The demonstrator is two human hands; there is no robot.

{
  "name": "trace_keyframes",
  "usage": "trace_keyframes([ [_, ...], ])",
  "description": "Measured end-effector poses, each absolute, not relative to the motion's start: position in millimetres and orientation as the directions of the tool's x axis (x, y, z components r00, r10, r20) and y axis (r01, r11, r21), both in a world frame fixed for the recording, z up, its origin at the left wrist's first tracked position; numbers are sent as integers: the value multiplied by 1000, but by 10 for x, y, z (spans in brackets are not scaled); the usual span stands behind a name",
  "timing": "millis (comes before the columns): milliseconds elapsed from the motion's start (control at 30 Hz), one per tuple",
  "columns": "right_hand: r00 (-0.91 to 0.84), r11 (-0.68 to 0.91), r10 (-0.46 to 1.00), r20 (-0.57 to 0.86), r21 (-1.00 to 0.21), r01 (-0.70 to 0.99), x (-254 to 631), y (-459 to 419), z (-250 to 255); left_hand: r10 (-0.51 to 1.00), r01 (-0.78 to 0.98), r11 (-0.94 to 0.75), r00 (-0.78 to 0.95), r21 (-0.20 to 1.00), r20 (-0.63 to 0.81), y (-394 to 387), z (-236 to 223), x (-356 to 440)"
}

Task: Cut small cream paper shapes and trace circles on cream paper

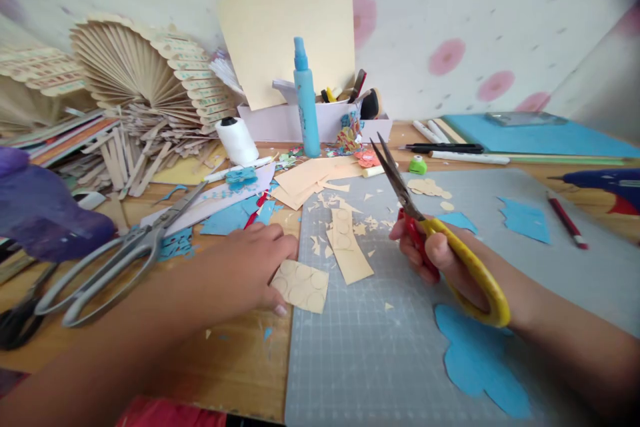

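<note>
My right hand is wrapped round a pair of scissors with red and yellow handles; the blades point up and away, slightly apart. My left hand rests palm down at the left edge of the cutting mat, thumb apart from the bent fingers. Against it lies a small cream paper piece with several circles drawn on it. Between my hands, a cream paper strip lies under a smaller piece with circles, among tiny offcuts. A blue cloud-shaped cutout lies below my right hand.
Large grey-handled scissors and a purple object are at left. Behind stand a blue spray bottle, a white thread spool and stacked sticks. A pencil and a blue glue gun lie at right.
</note>
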State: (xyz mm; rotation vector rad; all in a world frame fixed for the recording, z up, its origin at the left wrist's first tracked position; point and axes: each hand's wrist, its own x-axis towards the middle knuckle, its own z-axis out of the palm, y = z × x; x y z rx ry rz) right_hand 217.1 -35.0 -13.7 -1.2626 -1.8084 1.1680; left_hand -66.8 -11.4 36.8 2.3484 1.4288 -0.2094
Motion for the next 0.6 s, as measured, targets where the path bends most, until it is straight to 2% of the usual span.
trace_keyframes([
  [100, -393, 142, 919, 10, -940, 310, 2142, -368, -76, 805, 883, -393, 465, 256, -367, -162, 408, -592],
  [167, -398, 134, 917, 10, -949, 284, 2118, -368, -61, 838, 885, -360, 446, 296, -314, -148, 462, -551],
  [233, -412, 130, 911, 10, -955, 266, 2096, -363, -57, 866, 858, -329, 441, 395, -235, -96, 502, -512],
  [267, -418, 133, 909, 15, -958, 255, 2088, -360, -55, 877, 819, -310, 442, 483, -187, -59, 510, -486],
  [333, -427, 146, 903, 35, -962, 231, 2085, -352, -49, 914, 629, -232, 402, 742, -54, 36, 496, -405],
  [400, -446, 173, 893, 63, -962, 210, 2096, -346, -33, 974, 214, -120, 215, 970, 73, 142, 454, -276],
  [467, -476, 201, 875, 87, -960, 194, 2114, -343, -5, 982, 57, -122, 151, 991, 113, 238, 408, -109],
  [600, -495, 233, 861, 115, -955, 183, 2130, -337, 58, 985, -113, -123, 109, 986, 135, 336, 383, 216],
])
